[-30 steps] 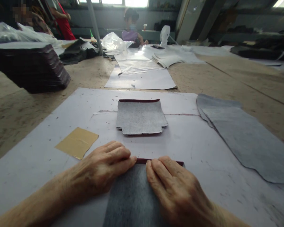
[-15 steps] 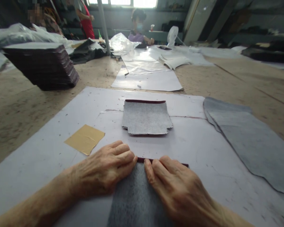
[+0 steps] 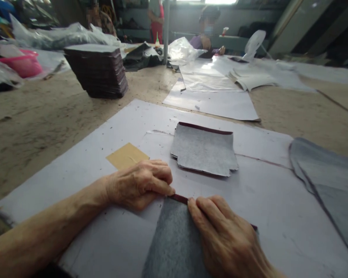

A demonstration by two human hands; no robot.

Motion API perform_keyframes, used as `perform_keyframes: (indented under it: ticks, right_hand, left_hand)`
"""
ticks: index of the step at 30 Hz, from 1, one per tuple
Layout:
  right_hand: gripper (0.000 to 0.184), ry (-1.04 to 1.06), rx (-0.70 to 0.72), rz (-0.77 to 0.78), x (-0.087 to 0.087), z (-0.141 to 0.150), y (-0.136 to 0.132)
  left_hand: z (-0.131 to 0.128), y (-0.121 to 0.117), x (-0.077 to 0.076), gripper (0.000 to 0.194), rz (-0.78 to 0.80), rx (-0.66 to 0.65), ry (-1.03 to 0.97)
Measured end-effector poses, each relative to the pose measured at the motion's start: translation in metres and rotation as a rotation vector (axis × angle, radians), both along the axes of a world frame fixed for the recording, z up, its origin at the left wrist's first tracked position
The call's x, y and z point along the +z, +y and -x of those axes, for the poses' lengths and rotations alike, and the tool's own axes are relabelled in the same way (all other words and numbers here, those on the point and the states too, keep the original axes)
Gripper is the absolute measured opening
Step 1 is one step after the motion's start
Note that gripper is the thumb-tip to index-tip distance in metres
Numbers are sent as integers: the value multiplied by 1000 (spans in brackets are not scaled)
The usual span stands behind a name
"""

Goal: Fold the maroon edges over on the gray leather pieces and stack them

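Note:
A grey-backed piece of sheet material [image 3: 176, 235] with a narrow dark red folded edge lies in front of me. At the left end of that fold, my left hand [image 3: 142, 181] is closed, its thumb and curled fingers pinching the corner. My right hand [image 3: 226, 227] rests over the right part of the piece, fingers bent together and pressing on the fold; it covers most of that side. Just beyond my hands sits a small stack of similar grey pieces [image 3: 204, 150], notched at the near corners, with a dark red strip along the far edge.
White paper [image 3: 110, 239] covers the work surface, with a tan square [image 3: 127, 155] by my left hand. Larger grey sheets [image 3: 333, 185] lie at right. A tall dark stack [image 3: 95, 73], a pink basin [image 3: 26, 63] and plastic bags stand farther left. People are across the table.
The view has swung left, so things appear farther right. My left hand has drawn to the very corner of the fold, and the piece lies more slanted in view.

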State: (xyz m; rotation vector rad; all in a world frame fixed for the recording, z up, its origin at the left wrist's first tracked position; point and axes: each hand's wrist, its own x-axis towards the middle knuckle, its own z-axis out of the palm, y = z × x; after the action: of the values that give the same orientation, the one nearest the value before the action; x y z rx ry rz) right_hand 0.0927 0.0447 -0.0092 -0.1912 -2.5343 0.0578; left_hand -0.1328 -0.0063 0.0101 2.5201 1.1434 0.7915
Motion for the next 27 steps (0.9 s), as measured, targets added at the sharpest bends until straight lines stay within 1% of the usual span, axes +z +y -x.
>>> perform_keyframes:
  ticks: [3,6,9,11,12,13,15,17,18,20,22,24,27]
  right_hand:
    - [34,-32,-3,51,-2,2,2]
    - [39,-71,-6,96,-3,3,3]
    - [41,-98,-11,93,-1,3,2]
    - [41,-109,0,85,0,3,2]
    - [42,-110,5,85,0,3,2]
    - [42,-110,8,87,1,3,2]
    - [42,-112,2,99,0,4,2]
    - [42,-117,-5,113,0,4,3]
    - [42,-124,-5,124,0,4,4]
    - [45,-147,-4,154,0,5,6]
    - [49,-189,-9,191,1,7,8]
    - [51,-222,-12,213,3,8,10]
    - [52,-224,-12,186,4,9,9]
  left_hand:
    - [0,0,1,27,-25,-17,27]
    - [-1,-1,2,24,-67,-22,105]
    - [-3,-3,2,22,-111,-31,226]
    - [-2,-4,2,22,-115,-38,273]
    - [-1,-4,3,23,-107,-37,256]
    - [1,-3,4,25,-98,-26,197]
    - [5,-3,8,27,-77,51,-7]
    - [10,-3,12,23,20,128,-187]
    - [12,-4,14,19,109,140,-222]
    - [13,-5,16,15,324,102,-194]
    - [12,-6,16,16,459,38,-130]
    - [10,-6,15,18,489,14,-94]
    - [8,-5,12,18,474,8,-85]
